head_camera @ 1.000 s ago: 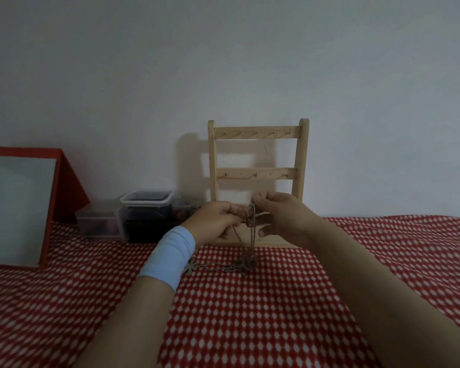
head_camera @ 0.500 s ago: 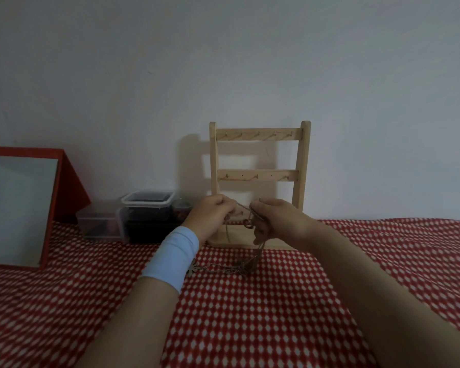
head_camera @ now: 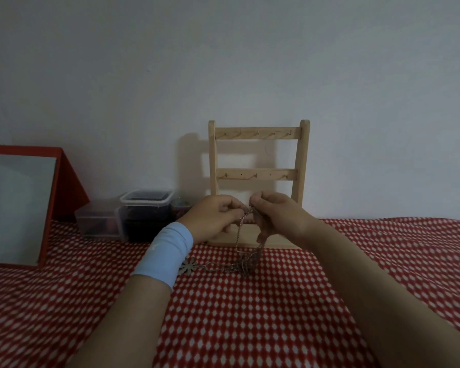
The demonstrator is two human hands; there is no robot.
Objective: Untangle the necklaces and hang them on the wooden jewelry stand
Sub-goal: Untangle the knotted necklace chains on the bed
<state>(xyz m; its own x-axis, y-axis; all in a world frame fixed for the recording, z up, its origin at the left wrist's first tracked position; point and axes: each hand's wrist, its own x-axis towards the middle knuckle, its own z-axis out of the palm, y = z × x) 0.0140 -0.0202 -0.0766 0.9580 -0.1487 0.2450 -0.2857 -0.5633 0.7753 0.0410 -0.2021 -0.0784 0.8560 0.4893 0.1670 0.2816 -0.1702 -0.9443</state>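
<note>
Left to right: a red-framed standing mirror (head_camera: pixel 19 205) and clear plastic lidded tubs (head_camera: pixel 144 208) sit idle by the wall. The left hand (head_camera: pixel 214 217), fingers curled, pinches the tangle of thin silver-grey chain necklaces (head_camera: pixel 243 265); the right hand (head_camera: pixel 279 216), also curled, pinches the same strands. Half a second ago the hands stood apart with one strand drawn taut between them; now the fingertips nearly meet, apparently for a fresh grip. Untangling therefore seems unfinished. The bundle's long axis drops almost vertically from the pinch to the red-and-white checked cloth (head_camera: pixel 250 328), then trails leftward along it, ending in a flat snowflake-shaped pendant (head_camera: pixel 188 267). Just behind the hands, the light wooden ladder-shaped jewelry stand (head_camera: pixel 258 134) is upright, its hooks bare.
</note>
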